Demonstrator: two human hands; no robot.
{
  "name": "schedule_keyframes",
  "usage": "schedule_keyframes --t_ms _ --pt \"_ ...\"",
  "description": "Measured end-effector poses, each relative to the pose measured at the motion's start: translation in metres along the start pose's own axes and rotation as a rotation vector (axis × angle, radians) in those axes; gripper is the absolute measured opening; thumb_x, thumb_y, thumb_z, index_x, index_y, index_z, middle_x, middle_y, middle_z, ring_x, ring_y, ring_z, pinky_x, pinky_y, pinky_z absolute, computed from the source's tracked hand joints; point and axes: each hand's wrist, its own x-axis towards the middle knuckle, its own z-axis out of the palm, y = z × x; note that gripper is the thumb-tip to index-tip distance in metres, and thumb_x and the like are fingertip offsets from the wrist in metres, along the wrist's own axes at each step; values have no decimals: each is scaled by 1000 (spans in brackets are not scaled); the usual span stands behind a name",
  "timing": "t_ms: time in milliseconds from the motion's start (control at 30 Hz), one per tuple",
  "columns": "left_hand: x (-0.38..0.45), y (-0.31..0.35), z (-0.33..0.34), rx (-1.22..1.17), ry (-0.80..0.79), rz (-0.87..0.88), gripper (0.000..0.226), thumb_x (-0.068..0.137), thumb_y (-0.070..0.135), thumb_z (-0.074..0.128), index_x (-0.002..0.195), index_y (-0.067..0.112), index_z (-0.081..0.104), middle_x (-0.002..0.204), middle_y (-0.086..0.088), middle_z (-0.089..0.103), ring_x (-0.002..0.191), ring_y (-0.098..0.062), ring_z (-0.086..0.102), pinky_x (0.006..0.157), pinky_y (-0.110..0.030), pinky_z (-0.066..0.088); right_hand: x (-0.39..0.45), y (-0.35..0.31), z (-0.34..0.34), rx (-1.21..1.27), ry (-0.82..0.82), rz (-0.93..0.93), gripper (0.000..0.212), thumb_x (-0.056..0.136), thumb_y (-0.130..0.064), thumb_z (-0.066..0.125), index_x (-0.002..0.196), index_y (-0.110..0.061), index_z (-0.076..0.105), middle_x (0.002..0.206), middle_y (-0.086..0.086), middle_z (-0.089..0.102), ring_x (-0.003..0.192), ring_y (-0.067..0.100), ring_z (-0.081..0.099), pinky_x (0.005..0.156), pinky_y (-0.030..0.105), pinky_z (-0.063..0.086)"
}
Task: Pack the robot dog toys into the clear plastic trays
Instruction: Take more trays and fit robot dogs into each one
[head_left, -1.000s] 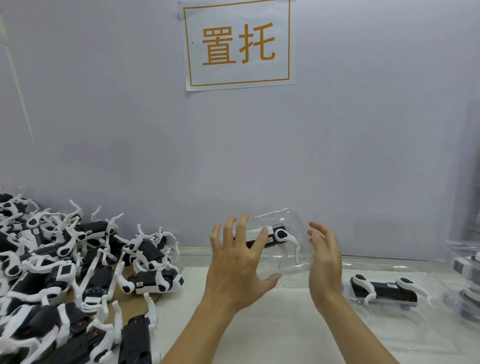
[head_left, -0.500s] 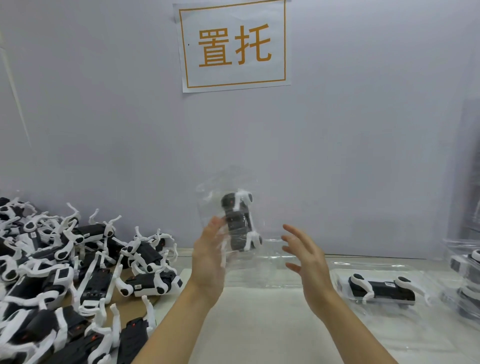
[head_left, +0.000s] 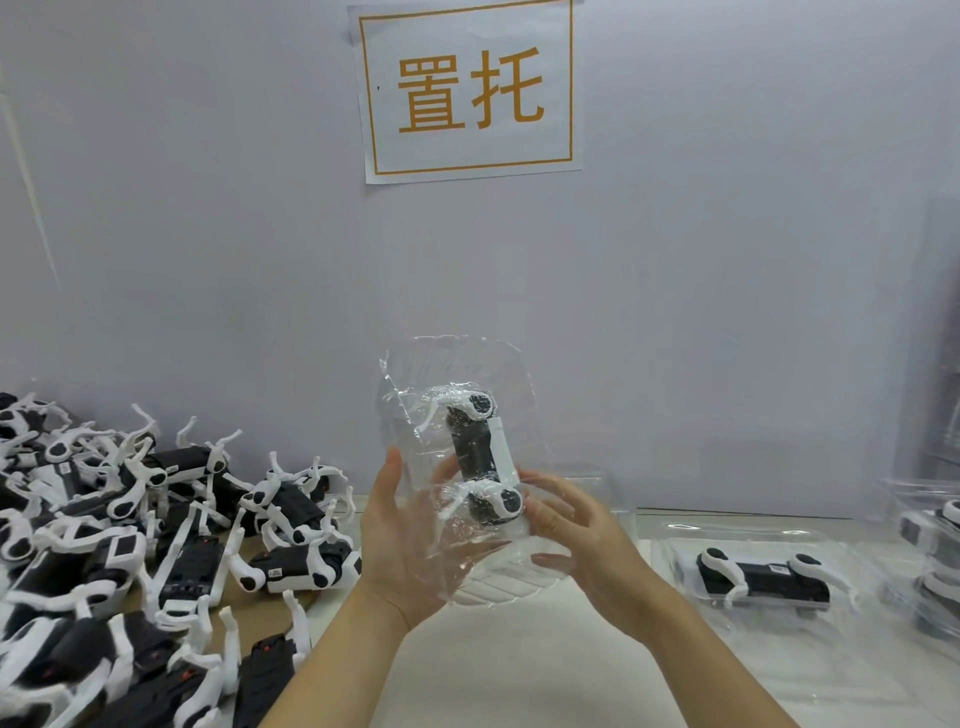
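A clear plastic tray (head_left: 488, 374) stands upright in the air above the table, with a black and white robot dog toy (head_left: 480, 457) seated inside it. My left hand (head_left: 400, 551) cups the tray's lower left from behind, thumb along its left edge. My right hand (head_left: 576, 540) holds the tray's lower right corner, fingers curled against it. A second packed tray (head_left: 675, 551) with a toy (head_left: 763, 574) lies flat on the table at the right. A big pile of loose robot dog toys (head_left: 130, 545) covers the table's left side.
More clear trays holding toys (head_left: 930, 530) are stacked at the far right edge. A paper sign (head_left: 467, 88) with orange characters hangs on the grey wall. White table surface (head_left: 519, 665) lies below my hands.
The tray with the toy went from lying sideways between both hands to standing upright. My left hand lifted it, and my right hand has come back to hold its lower right corner.
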Motion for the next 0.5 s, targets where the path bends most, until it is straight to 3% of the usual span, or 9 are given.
schedule_keyframes --t_ms 100,233,300,433,500 --pt "3 3 3 98 90 43 64 74 69 63 114 21 74 120 -15 70 105 -38 69 78 -46 59 1 5 -1 -17 227 9 40 83 -45 77 121 -40 64 118 -4 70 107 11 66 83 31 52" --pt "3 10 7 624 169 187 52 78 59 62 110 19 73 114 -10 72 109 -27 67 90 -44 50 4 5 -8 19 516 -17 21 97 -20 60 116 -29 66 110 -1 69 101 14 67 77 30 52" --pt "1 12 6 862 104 183 63 70 63 67 116 21 69 112 -1 73 110 -19 66 90 -34 46 6 3 -11 55 669 -67 21 98 -14 55 109 -25 69 101 -1 71 96 14 68 74 29 50" --pt "3 8 -3 1316 44 39 76 48 78 70 115 43 63 115 17 64 107 0 60 79 -16 47 7 -1 -17 34 1004 -171 28 92 -5 48 91 -22 70 86 -1 71 87 18 67 73 28 47" --pt "7 1 -9 1630 -8 -29 83 45 84 66 119 47 58 126 20 52 122 -3 46 101 -24 38 7 -1 -19 22 1061 -184 30 90 -2 45 88 -21 69 85 0 70 84 19 65 71 28 47"
